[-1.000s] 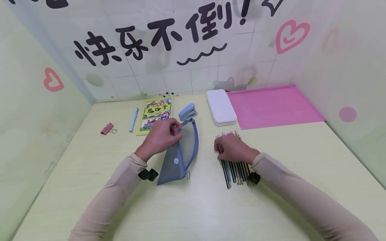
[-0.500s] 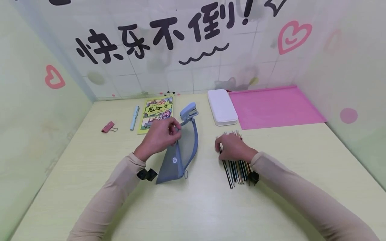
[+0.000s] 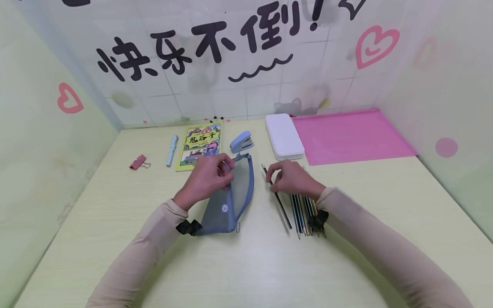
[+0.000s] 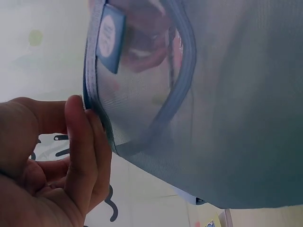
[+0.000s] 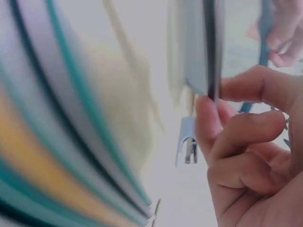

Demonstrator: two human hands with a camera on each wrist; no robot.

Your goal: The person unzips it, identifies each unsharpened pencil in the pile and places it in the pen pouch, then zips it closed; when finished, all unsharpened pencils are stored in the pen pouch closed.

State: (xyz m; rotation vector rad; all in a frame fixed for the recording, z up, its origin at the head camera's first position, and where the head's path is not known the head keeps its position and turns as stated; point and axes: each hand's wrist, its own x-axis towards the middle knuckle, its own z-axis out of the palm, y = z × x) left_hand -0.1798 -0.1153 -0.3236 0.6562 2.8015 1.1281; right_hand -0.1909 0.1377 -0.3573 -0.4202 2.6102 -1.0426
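Note:
A blue-grey mesh zip pouch stands on the table with its zip side gaping toward the right. My left hand pinches the pouch's upper edge; in the left wrist view, thumb and fingers meet on the pouch edge below a small label. Between the thumb and finger of my right hand is one dark pencil, slanted and lifted off the row. Several other pencils lie side by side under that hand and wrist, partly hidden. The right wrist view has the held pencil upright and blurred.
Behind the pouch stands a light blue stapler. A yellow book, a light blue pen and a pink binder clip lie to the left. At the back right are a white case and a pink sheet.
My right hand has drawn one pencil away from the row, up and to the left toward the pouch. The left hand keeps hold of the pouch's edge, almost still.

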